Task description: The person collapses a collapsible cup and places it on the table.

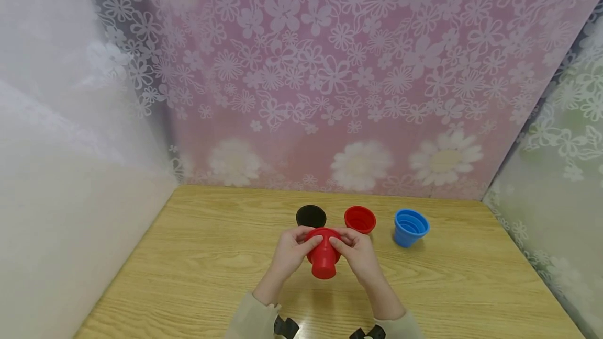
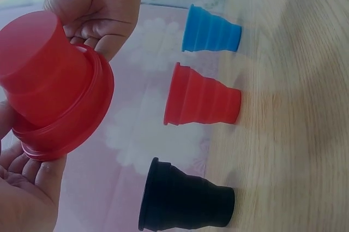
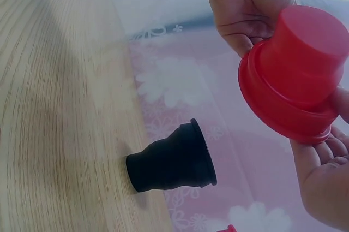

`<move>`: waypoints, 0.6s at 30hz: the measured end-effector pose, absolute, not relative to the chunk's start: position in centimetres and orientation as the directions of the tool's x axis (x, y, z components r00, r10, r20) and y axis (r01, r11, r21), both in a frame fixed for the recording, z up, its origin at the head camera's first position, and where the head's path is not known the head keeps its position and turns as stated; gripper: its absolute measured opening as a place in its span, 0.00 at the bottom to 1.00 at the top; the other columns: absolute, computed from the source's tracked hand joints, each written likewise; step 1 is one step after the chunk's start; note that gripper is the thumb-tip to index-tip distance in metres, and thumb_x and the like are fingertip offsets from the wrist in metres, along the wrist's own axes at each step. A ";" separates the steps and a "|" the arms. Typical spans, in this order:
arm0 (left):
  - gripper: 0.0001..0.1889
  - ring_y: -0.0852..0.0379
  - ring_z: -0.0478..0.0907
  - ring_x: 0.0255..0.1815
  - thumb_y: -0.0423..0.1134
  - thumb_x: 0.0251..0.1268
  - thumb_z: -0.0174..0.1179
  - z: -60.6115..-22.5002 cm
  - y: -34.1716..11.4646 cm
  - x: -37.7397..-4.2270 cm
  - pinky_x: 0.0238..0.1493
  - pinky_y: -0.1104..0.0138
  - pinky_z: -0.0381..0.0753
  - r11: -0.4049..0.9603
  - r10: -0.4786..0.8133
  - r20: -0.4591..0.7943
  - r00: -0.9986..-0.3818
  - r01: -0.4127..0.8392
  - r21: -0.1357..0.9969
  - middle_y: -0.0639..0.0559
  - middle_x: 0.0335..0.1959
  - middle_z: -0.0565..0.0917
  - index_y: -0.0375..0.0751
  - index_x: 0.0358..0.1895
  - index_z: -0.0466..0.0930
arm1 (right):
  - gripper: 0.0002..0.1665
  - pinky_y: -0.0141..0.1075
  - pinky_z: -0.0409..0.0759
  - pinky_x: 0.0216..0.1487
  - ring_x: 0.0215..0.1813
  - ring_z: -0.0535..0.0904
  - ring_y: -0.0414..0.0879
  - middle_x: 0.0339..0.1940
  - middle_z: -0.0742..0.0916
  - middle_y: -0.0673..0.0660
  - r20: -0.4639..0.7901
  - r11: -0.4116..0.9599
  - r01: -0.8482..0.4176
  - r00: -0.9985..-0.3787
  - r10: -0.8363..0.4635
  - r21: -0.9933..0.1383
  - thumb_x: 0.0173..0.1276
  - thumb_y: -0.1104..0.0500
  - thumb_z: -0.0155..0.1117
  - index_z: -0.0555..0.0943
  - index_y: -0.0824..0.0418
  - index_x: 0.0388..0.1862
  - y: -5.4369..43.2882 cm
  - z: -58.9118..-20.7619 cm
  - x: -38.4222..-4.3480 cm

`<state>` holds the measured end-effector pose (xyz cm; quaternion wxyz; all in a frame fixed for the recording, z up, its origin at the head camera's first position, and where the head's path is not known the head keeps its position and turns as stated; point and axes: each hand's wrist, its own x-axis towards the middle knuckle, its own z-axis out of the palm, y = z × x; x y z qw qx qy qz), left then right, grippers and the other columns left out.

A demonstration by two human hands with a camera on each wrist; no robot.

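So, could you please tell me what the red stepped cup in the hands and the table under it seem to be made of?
Red stepped cup: probably silicone or soft plastic, matte with a faint sheen; its stepped rings suggest it collapses. Table: wood or a wood-look laminate, pale with visible grain and a slight gloss.

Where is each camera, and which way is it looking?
Head: worn on the head, looking forward and down at the wooden table; shows the left hand and right hand gripping the held red cup, plus both sleeves.
Left wrist: by the left hand, looking across at the right hand, held red cup, and standing black cup, red cup, blue cup.
Right wrist: looks at both hands, held cup and black cup.
Shared: all three show the held red cup and black cup.
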<state>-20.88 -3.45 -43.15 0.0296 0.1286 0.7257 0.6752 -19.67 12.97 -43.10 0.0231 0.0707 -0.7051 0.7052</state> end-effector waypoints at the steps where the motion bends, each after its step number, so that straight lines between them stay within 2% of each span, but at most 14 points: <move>1: 0.15 0.56 0.78 0.29 0.39 0.56 0.60 -42.9 -3.5 -20.7 0.29 0.67 0.79 0.059 0.228 0.139 -0.964 0.156 0.986 0.44 0.34 0.81 0.31 0.42 0.77 | 0.15 0.34 0.79 0.35 0.33 0.80 0.46 0.36 0.83 0.64 0.133 0.003 -0.133 -0.989 -0.067 -0.991 0.58 0.68 0.60 0.76 0.74 0.45 13.0 -43.1 -19.7; 11: 0.10 0.60 0.74 0.22 0.35 0.58 0.58 -40.4 -3.5 -19.2 0.24 0.69 0.78 0.143 0.220 0.224 -0.949 0.259 0.955 0.44 0.30 0.81 0.30 0.40 0.78 | 0.15 0.35 0.79 0.33 0.32 0.81 0.47 0.35 0.83 0.62 0.161 0.111 -0.164 -0.986 -0.040 -0.980 0.57 0.64 0.62 0.78 0.71 0.43 12.7 -43.0 -19.6; 18: 0.09 0.63 0.74 0.20 0.33 0.58 0.57 -40.1 -3.4 -19.0 0.24 0.67 0.79 0.196 0.213 0.271 -0.939 0.313 0.929 0.44 0.28 0.81 0.30 0.38 0.79 | 0.18 0.34 0.79 0.33 0.34 0.81 0.47 0.37 0.83 0.63 0.184 0.203 -0.180 -0.983 0.002 -0.963 0.58 0.63 0.62 0.77 0.72 0.45 12.5 -43.1 -19.4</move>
